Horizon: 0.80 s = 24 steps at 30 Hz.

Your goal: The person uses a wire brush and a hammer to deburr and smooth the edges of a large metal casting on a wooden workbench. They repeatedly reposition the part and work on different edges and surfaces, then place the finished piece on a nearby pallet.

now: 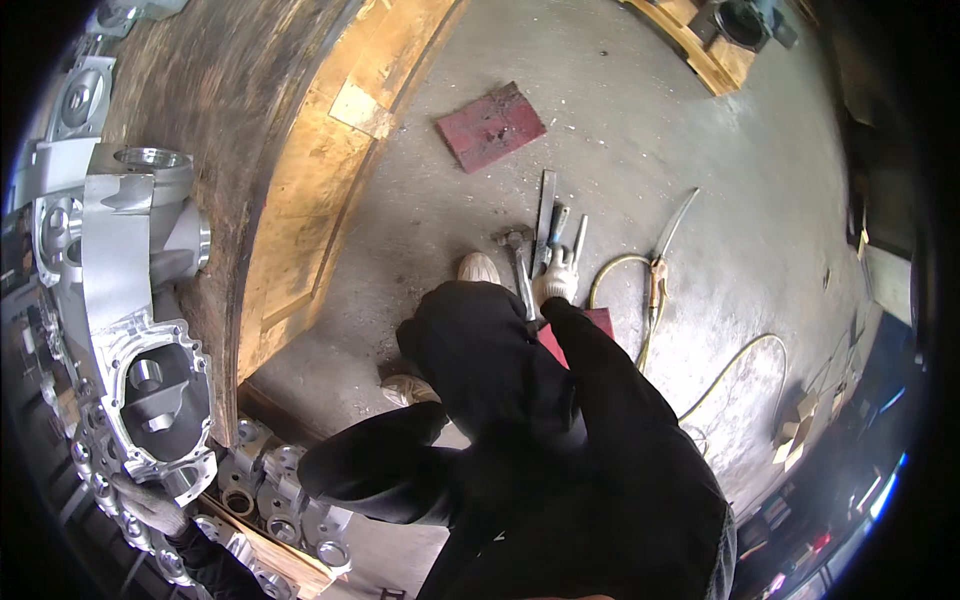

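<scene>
My right hand [557,283], in a white glove, reaches down to tools on the floor. Its fingers close about the lower end of a blue-handled tool [560,222], whose kind I cannot make out. Close by lie a hammer [518,258], a long flat metal bar like a file [545,205] and a thin light rod [581,232]. At the lower left, my gloved left hand [152,506] lies with fingers stretched against the bottom flange of a large silver cast housing [105,255]. Part of that hand's fingertips is hidden by the metal.
A wooden bench or crate [320,190] borders the left. Several castings [285,490] sit in a wooden box below. An air blow gun [657,280] with a yellowish hose lies right of my hand. A red mat [490,127] lies ahead; a pallet [725,70] stands farther off.
</scene>
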{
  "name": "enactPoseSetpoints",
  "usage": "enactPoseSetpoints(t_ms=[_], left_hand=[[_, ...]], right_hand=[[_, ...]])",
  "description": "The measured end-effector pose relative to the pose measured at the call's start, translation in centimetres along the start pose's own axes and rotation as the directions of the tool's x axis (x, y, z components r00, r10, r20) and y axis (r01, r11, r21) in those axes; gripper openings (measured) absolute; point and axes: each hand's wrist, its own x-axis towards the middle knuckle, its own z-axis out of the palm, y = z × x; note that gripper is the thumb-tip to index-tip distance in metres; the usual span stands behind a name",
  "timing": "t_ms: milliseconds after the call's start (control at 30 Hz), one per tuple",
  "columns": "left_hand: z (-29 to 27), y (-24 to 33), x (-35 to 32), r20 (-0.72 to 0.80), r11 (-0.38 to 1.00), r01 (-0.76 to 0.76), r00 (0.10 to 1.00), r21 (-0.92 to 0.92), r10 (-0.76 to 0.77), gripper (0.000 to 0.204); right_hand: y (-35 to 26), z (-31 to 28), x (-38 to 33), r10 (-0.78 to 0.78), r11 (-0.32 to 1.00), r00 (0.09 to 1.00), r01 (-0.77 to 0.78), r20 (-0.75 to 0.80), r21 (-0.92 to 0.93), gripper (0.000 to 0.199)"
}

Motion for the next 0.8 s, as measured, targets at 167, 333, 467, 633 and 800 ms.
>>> enactPoseSetpoints(t_ms=[167,333,467,633,800], left_hand=[[-1.8,-0.6,-1.8,0.036,0.975,-0.153,0.988,0.161,0.149,0.050],[-2.5,4.3,-2.5,0.102,0.921,0.305,0.952,-0.240,-0.289,0.048],[-3.6,11.6,2.2,0.226,0.997,0.021,0.973,0.078,-0.038,0.028],[-5.2,18.0,7.9,0.045,0.942,0.184,0.983,-0.280,-0.178,0.026],[-5.7,19.4,7.6,-0.123,0.916,0.126,0.975,-0.381,-0.185,0.028]], right_hand=[[-0.4,-1.1,9.8,-0.093,0.819,0.948,0.246,0.304,-0.518,0.053],[3.2,-2.7,12.7,-0.459,0.672,0.793,0.604,0.400,-0.428,0.053],[4.3,-4.8,10.3,-0.290,0.839,0.934,0.354,0.210,-0.413,0.036],[-4.7,-13.8,8.1,-0.253,0.932,0.959,0.277,-0.130,0.235,0.039],[-25.8,-29.4,-1.5,-0.639,0.205,0.537,0.809,-0.550,0.551,0.041]])
